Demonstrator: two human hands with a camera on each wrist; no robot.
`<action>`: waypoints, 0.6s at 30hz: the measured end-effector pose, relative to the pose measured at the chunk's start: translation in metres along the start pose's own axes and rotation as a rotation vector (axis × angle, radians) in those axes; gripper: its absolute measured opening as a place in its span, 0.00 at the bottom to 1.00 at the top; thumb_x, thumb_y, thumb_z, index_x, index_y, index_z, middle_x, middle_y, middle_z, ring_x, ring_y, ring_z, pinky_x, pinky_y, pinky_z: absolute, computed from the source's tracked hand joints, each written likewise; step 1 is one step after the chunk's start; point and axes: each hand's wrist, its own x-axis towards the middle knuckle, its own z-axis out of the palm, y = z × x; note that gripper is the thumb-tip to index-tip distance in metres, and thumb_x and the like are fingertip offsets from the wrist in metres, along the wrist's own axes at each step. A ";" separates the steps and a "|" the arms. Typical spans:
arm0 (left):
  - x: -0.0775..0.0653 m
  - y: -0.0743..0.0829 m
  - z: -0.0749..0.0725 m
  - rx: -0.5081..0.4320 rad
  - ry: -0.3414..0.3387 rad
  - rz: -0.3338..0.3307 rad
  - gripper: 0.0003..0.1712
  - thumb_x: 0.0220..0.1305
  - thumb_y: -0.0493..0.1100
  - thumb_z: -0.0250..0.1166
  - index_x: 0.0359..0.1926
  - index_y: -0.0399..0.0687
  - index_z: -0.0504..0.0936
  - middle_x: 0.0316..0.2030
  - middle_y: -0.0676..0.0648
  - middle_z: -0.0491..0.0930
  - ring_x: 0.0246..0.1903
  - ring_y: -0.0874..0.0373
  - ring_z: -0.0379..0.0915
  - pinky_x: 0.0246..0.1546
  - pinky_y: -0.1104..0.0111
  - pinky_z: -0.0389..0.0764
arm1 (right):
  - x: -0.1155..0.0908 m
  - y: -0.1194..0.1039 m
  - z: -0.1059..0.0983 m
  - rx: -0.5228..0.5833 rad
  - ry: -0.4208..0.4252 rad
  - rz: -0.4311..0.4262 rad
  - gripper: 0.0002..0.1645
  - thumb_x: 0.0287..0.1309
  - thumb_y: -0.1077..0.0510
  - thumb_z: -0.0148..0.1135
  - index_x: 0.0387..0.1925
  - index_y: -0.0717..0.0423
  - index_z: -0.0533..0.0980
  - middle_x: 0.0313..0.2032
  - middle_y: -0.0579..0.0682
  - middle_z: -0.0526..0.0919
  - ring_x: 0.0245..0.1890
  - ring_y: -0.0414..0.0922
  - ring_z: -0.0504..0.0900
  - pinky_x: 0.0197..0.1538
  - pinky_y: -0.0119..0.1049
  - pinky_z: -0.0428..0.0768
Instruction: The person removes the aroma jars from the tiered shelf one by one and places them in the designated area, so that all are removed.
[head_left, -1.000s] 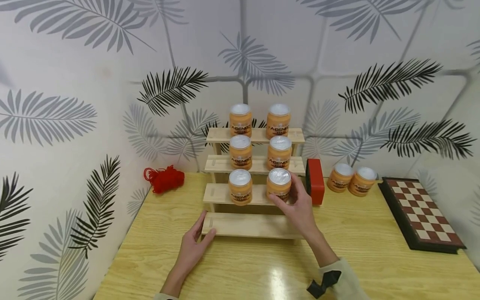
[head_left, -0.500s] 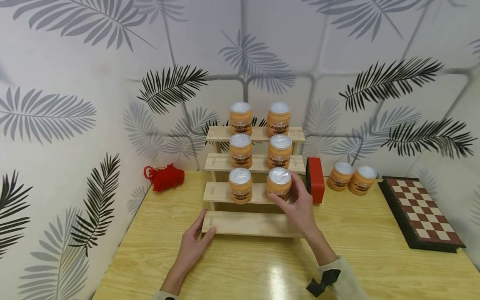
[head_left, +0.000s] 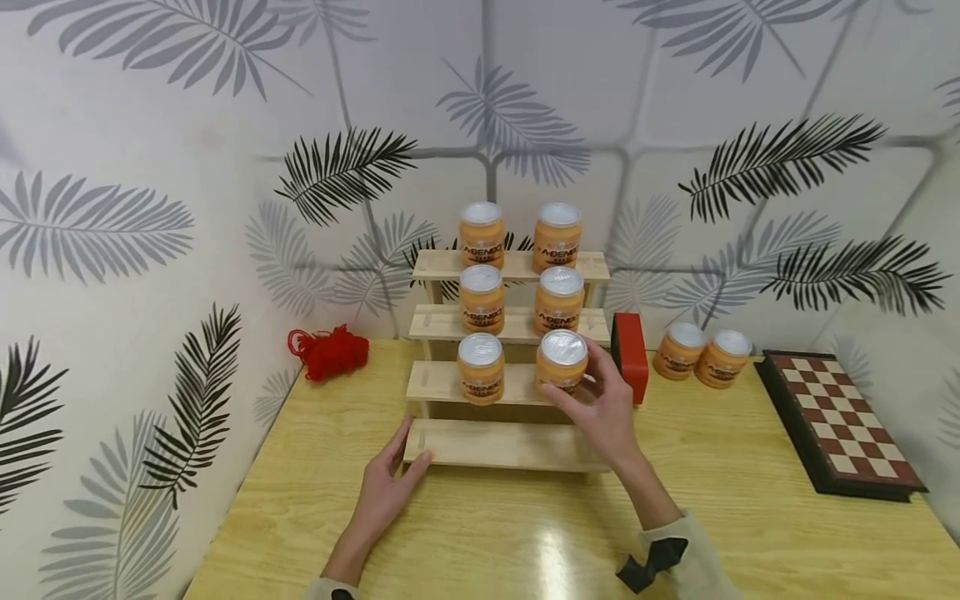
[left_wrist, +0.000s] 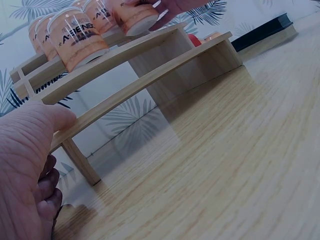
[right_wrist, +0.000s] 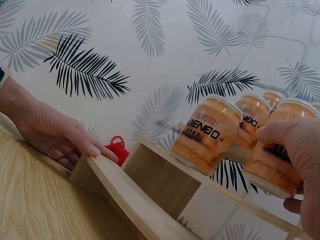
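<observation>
Five orange jars on the wooden rack: pairs on its top two tiers, one at left on its third. Right hand pinches a sixth, the held jar, at the right of the rack's third tier; can't tell if the base touches. Left hand grips the rack's bottom tier at its left end, thumb on top. Red box just right of rack, two spare jars farther right, then chessboard. Red yarn left of rack. Bench under rack.
</observation>
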 end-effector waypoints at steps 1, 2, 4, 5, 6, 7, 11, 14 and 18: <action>0.001 0.000 0.000 0.001 -0.002 -0.001 0.44 0.74 0.50 0.68 0.82 0.48 0.59 0.80 0.48 0.57 0.77 0.53 0.54 0.74 0.54 0.59 | 0.000 -0.001 -0.001 0.002 0.004 0.004 0.47 0.47 0.73 0.80 0.69 0.66 0.71 0.57 0.63 0.82 0.52 0.37 0.80 0.53 0.27 0.81; 0.001 0.001 -0.001 0.002 -0.004 -0.001 0.43 0.74 0.50 0.68 0.82 0.48 0.59 0.80 0.48 0.57 0.77 0.53 0.54 0.74 0.54 0.59 | 0.001 -0.002 -0.002 0.005 0.007 0.008 0.46 0.47 0.73 0.80 0.69 0.66 0.71 0.57 0.63 0.82 0.52 0.36 0.80 0.53 0.27 0.81; 0.003 0.000 -0.001 0.001 -0.008 0.004 0.43 0.74 0.50 0.68 0.82 0.49 0.59 0.80 0.48 0.57 0.77 0.53 0.54 0.75 0.53 0.59 | 0.001 -0.003 -0.005 0.007 0.009 0.012 0.46 0.47 0.73 0.80 0.69 0.66 0.71 0.57 0.63 0.82 0.51 0.35 0.80 0.53 0.27 0.81; 0.003 0.000 -0.001 -0.001 -0.010 0.005 0.43 0.74 0.50 0.67 0.82 0.49 0.59 0.80 0.48 0.57 0.77 0.53 0.54 0.75 0.52 0.59 | 0.000 -0.003 -0.007 0.005 0.007 0.013 0.47 0.47 0.73 0.80 0.69 0.65 0.71 0.57 0.63 0.82 0.52 0.34 0.80 0.53 0.27 0.81; 0.003 0.001 -0.001 -0.005 -0.011 0.007 0.43 0.74 0.49 0.67 0.82 0.49 0.59 0.80 0.48 0.57 0.77 0.53 0.54 0.75 0.52 0.59 | 0.000 -0.003 -0.008 0.005 0.007 0.014 0.47 0.48 0.73 0.80 0.69 0.65 0.71 0.57 0.63 0.82 0.52 0.34 0.80 0.53 0.27 0.81; 0.004 0.001 -0.001 -0.007 -0.012 0.008 0.43 0.75 0.49 0.67 0.82 0.48 0.59 0.80 0.47 0.57 0.78 0.52 0.54 0.75 0.51 0.58 | 0.000 -0.003 -0.010 0.008 0.007 0.016 0.46 0.48 0.73 0.80 0.70 0.66 0.71 0.56 0.63 0.82 0.52 0.34 0.80 0.53 0.27 0.81; 0.002 0.000 0.000 -0.009 -0.012 0.009 0.43 0.75 0.48 0.67 0.82 0.47 0.58 0.80 0.46 0.56 0.78 0.51 0.53 0.75 0.51 0.57 | -0.003 -0.005 -0.018 0.011 -0.003 0.026 0.45 0.48 0.75 0.79 0.69 0.68 0.70 0.56 0.64 0.82 0.51 0.32 0.80 0.53 0.27 0.82; 0.001 -0.001 0.000 -0.005 -0.009 0.008 0.43 0.75 0.49 0.67 0.82 0.46 0.57 0.81 0.45 0.55 0.78 0.51 0.53 0.75 0.50 0.57 | -0.005 -0.006 -0.024 -0.002 0.006 0.037 0.45 0.48 0.76 0.78 0.69 0.69 0.70 0.54 0.64 0.82 0.49 0.32 0.80 0.50 0.26 0.82; -0.001 -0.001 -0.001 -0.006 -0.007 0.006 0.44 0.75 0.50 0.67 0.82 0.46 0.58 0.81 0.46 0.56 0.78 0.51 0.53 0.75 0.51 0.58 | -0.008 0.001 -0.033 -0.024 0.033 0.046 0.46 0.48 0.76 0.78 0.69 0.68 0.70 0.52 0.62 0.83 0.47 0.33 0.81 0.46 0.27 0.82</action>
